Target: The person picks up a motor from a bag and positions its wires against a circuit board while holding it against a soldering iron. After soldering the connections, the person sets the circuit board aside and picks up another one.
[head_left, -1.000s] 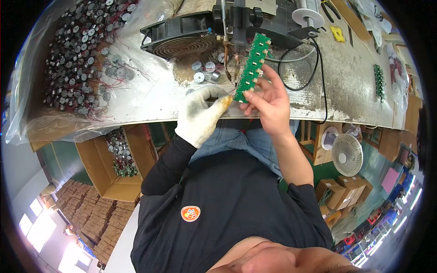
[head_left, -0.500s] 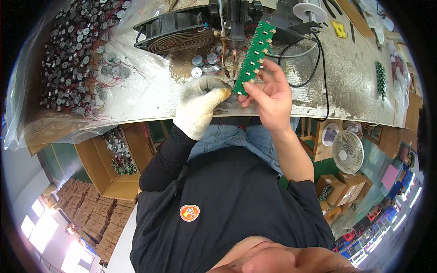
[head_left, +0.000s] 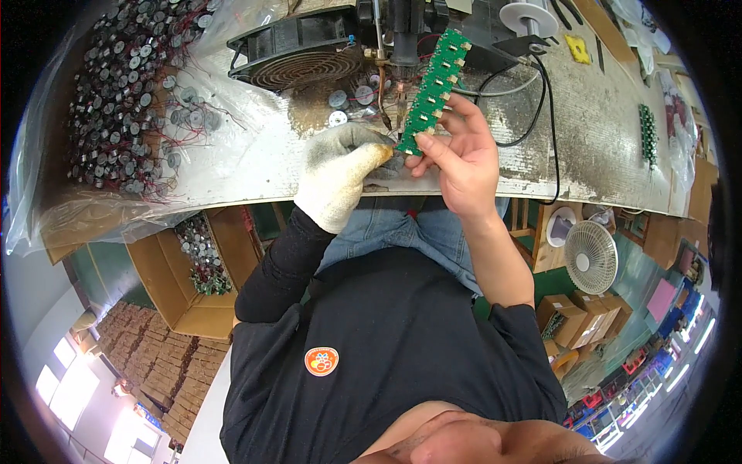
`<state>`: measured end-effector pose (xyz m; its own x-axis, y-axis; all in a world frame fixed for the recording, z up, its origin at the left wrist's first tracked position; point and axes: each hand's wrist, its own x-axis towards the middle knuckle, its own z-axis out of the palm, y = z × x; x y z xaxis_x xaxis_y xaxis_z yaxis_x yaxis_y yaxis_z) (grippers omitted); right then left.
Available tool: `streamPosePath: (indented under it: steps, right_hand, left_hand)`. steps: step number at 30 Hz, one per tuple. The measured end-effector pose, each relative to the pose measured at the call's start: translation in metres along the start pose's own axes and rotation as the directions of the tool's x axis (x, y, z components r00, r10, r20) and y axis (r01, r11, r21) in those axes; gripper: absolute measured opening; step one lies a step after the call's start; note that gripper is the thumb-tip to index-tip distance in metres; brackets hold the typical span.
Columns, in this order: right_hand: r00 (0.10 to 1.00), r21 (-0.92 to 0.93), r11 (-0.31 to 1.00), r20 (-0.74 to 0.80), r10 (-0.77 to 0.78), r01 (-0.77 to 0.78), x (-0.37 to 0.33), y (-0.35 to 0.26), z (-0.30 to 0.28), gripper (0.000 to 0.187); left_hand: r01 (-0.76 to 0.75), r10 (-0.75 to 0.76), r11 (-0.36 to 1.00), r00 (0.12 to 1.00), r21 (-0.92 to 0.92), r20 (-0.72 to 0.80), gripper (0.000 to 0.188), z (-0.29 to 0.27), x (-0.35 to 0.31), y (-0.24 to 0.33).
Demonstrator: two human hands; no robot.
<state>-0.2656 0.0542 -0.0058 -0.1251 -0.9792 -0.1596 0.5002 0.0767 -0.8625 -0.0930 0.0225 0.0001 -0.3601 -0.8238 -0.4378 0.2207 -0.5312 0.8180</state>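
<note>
My bare right hand (head_left: 470, 166) grips a long green circuit board (head_left: 435, 91) near its lower end, thumb on top. The board slants up and away to the right, with small pale parts along it. My left hand (head_left: 334, 176), in a whitish glove with stained fingertips, is closed in a pinch at the board's lower end. What it pinches, if anything, is hidden. Just beyond the fingertips, a black upright tool (head_left: 404, 46) with a coppery tip points down beside the board. A thin bent metal tube (head_left: 382, 100) hangs to its left.
A black fan (head_left: 301, 58) stands behind my left hand, with several small round motors (head_left: 338, 99) near it. A big heap of wired motors (head_left: 127, 100) covers the table's left. Right lie black cables (head_left: 550, 116), a white spool (head_left: 529, 19), a yellow sponge (head_left: 576, 49) and more boards (head_left: 647, 135).
The circuit board and my right hand have shifted slightly away from me and to the right. My left hand stays in its pinch at the board's lower end.
</note>
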Motion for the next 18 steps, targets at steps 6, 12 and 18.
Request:
streamPosePath:
  steps: [6, 12, 18]
  right_hand:
    - [1.000, 0.020, 1.000, -0.009, -0.015, 0.015, -0.002, -0.002, 0.002, 0.051]
    - [1.000, 0.018, 1.000, -0.013, -0.001, 0.002, -0.007, 0.003, -0.002, 0.051]
    - [1.000, 0.010, 1.000, -0.022, -0.006, 0.006, -0.007, 0.004, -0.004, 0.051]
  left_hand:
    - [0.030, -0.031, 0.998, 1.000, -0.047, -0.007, 0.015, 0.006, -0.004, 0.004]
    - [0.021, -0.022, 1.000, 0.999, -0.007, -0.029, 0.013, 0.004, -0.004, -0.005]
    - [0.013, -0.012, 1.000, 1.000, 0.018, -0.014, 0.013, 0.004, -0.001, -0.006]
